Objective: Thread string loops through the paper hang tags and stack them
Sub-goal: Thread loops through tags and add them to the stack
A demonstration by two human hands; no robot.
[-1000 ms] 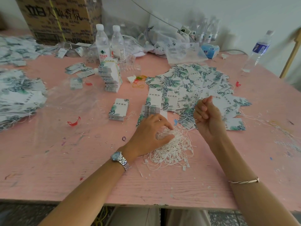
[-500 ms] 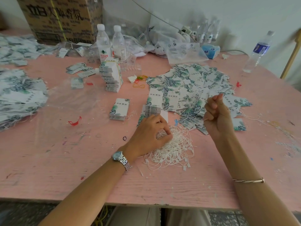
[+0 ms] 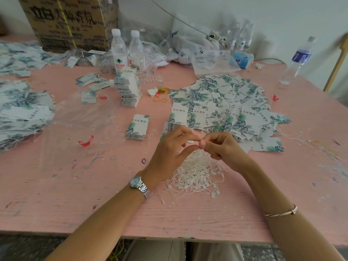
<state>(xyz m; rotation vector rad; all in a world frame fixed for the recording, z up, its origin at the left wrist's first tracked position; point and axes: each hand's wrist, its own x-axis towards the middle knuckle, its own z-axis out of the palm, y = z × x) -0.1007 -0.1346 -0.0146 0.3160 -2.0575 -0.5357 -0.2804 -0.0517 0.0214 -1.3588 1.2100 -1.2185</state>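
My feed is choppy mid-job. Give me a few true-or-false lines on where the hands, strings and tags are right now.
1. The left hand and right hand meet fingertip to fingertip over the string pile. True.
2. The wristwatch is on the right wrist. False: it is on the left wrist; the right wrist wears a thin bracelet.
3. A small neat tag stack lies to the left of the hands. True.
4. The loose tag heap lies between the hands and the person. False: it lies beyond the hands, farther from the person.
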